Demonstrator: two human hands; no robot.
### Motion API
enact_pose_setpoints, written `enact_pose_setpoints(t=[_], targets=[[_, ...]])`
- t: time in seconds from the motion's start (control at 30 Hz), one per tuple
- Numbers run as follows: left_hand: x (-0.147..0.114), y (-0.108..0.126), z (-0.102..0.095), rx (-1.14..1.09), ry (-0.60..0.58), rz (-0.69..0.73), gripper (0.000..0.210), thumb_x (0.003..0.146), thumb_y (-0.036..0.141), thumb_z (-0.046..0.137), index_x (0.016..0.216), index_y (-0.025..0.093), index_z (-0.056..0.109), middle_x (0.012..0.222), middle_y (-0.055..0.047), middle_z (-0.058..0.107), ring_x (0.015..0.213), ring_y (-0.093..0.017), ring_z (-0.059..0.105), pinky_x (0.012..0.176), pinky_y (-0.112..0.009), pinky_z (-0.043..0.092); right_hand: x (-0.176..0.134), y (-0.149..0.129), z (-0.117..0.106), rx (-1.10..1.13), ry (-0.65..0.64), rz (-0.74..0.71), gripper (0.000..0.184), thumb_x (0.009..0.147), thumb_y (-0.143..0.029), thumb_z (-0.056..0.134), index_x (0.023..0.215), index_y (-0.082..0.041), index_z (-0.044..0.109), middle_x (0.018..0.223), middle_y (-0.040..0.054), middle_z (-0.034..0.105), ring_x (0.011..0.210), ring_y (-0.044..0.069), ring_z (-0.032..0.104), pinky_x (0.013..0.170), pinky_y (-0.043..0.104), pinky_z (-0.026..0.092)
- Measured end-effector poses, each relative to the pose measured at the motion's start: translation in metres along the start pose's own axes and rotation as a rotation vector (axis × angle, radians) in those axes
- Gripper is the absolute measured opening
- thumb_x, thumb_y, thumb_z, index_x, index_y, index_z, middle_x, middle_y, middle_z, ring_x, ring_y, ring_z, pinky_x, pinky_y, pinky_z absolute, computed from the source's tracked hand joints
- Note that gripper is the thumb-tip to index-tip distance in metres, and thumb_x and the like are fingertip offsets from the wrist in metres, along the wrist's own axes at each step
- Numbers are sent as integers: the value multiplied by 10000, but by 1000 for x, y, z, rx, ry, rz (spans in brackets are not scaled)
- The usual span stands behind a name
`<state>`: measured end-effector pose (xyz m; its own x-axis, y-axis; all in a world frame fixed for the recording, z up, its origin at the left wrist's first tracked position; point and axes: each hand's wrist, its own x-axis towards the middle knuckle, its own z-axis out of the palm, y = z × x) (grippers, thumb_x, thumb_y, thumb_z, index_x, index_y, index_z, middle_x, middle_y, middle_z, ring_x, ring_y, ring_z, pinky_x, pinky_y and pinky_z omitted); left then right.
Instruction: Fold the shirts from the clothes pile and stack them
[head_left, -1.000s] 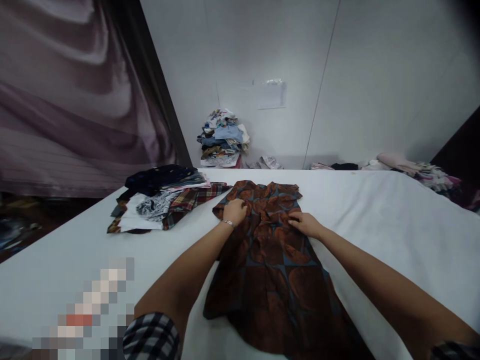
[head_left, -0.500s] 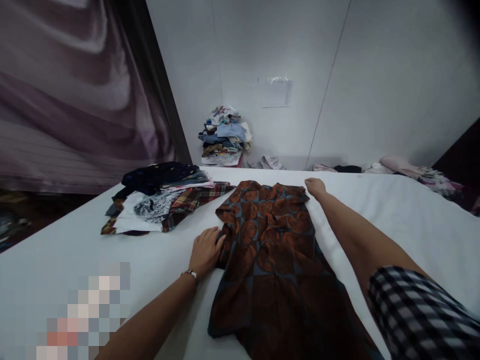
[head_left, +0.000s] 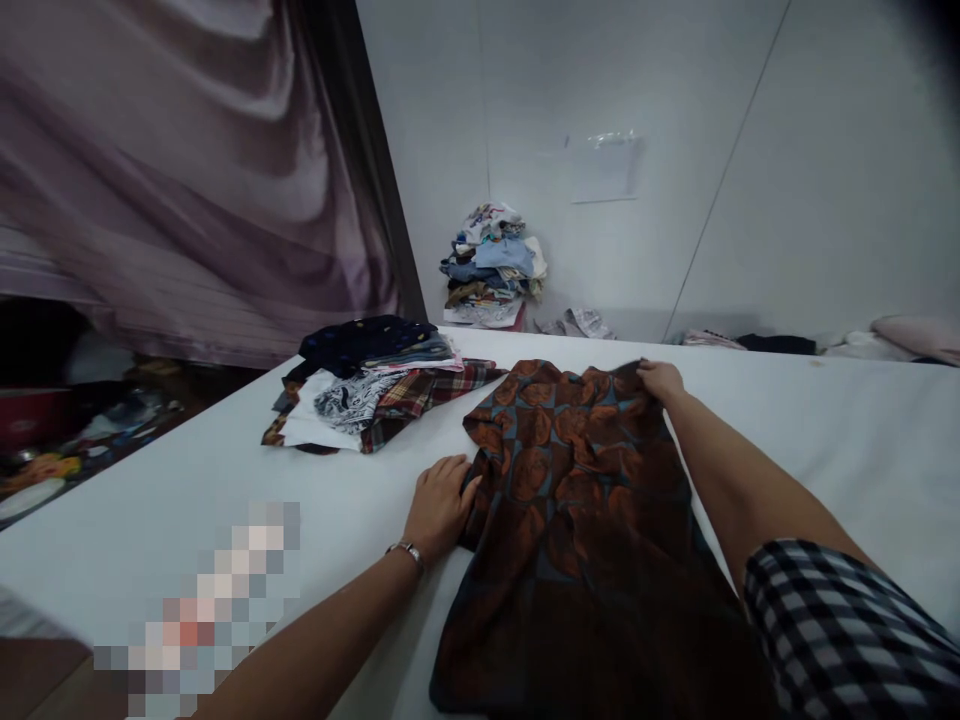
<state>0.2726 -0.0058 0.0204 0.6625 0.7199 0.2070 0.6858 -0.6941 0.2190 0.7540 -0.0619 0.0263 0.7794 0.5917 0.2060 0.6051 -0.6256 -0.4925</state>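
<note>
Garment [head_left: 574,490], lower end offscreen

Seemingly a garment workroom — white-covered table [head_left: 360,520], stack of clothes [head_left: 493,262], panelled wall [head_left: 600,70], draped curtain [head_left: 202,190]

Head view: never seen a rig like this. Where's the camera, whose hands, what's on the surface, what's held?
No machine here: one camera worn on a person's head looks forward and down at their own bare hands. On the white table lies a brown patterned garment. The right hand pinches its far right corner; the left hand touches its left edge, though whether it grips is unclear. Left of the garment is a clothes pile; a taller stack stands by the wall. The lower-left patch is pixelated, so unreadable.
</note>
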Motion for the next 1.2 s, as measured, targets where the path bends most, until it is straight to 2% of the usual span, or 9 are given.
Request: enact_pose_setpoints(t=[0.1, 0.23, 0.3, 0.37, 0.53, 0.7, 0.93, 1.07, 1.2], targets=[[0, -1, 0, -7, -3, -6, 318, 929, 364, 415, 1161, 289, 618, 1302, -28, 582, 1234, -201, 468, 1026, -364, 341, 12, -18, -1, 78, 60, -45, 488, 899, -382, 419, 1319, -155, 523, 1344, 117, 533, 1227, 225, 492, 1000, 310, 393], [1, -3, 2, -7, -4, -4, 323, 932, 367, 408, 1164, 278, 615, 1308, -33, 577, 1241, -204, 462, 1035, -370, 330, 5, -25, 0, 75, -16, 67, 627, 831, -470, 544, 1354, -132, 472, 1327, 186, 500, 1231, 320, 464, 1006, 412, 383], [1, -3, 2, -7, -3, 3, 321, 935, 368, 404, 1155, 270, 616, 1307, -37, 577, 1241, -203, 462, 1030, -368, 332, -7, -25, 1, 15, -23, 110, 569, 844, -465, 526, 1321, -156, 510, 1342, 192, 471, 1251, 344, 433, 1007, 461, 372], [1, -3, 3, -12, 1, 9, 318, 936, 369, 403, 1145, 266, 619, 1298, -40, 581, 1234, -205, 466, 1021, -370, 339, -24, -27, 0, -8, -28, 23, 451, 882, -421, 474, 1252, -181, 570, 1313, 169, 498, 1242, 318, 442, 1009, 456, 375], [-1, 0, 1, -36, 18, 12, 307, 934, 379, 412, 1120, 258, 625, 1280, -47, 589, 1218, -205, 468, 1016, -367, 330, -85, -45, 1, -46, -181, -295, 418, 904, -396, 459, 1262, -208, 565, 1408, 111, 459, 1330, 278, 365, 1080, 442, 311], [-2, 3, -2, -69, 10, -12, 293, 919, 407, 440, 1061, 234, 630, 1245, -64, 600, 1186, -202, 481, 1009, -349, 312, -158, -50, -2, -75, -272, -287, 498, 886, -464, 481, 1335, -250, 501, 1463, 86, 411, 1392, 284, 281, 1112, 504, 256], [-6, 8, -11, -95, -27, -69, 216, 837, 396, 561, 890, 194, 619, 1025, -68, 651, 1064, -209, 543, 922, -320, 359, -253, -38, -30, 18, -354, -342, 639, 829, -452, 535, 1394, -170, 436, 1477, 133, 377, 1395, 283, 278, 1135, 470, 253], [-2, 8, -25, -249, -16, -309, 144, 803, 323, 589, 797, 188, 639, 994, -99, 682, 1010, -226, 595, 856, -308, 397, -295, -31, -63, 192, -367, -342, 637, 813, -480, 526, 1383, -206, 456, 1480, 89, 379, 1400, 254, 272, 1154, 447, 237], [14, -7, -60, -385, 109, -570, 231, 851, 348, 520, 857, 169, 665, 963, -130, 705, 928, -232, 639, 765, -300, 434, -327, -38, -98, 420, -492, -315, 524, 789, -487, 564, 1267, -273, 576, 1406, 44, 487, 1322, 251, 417, 1136, 440, 294]])
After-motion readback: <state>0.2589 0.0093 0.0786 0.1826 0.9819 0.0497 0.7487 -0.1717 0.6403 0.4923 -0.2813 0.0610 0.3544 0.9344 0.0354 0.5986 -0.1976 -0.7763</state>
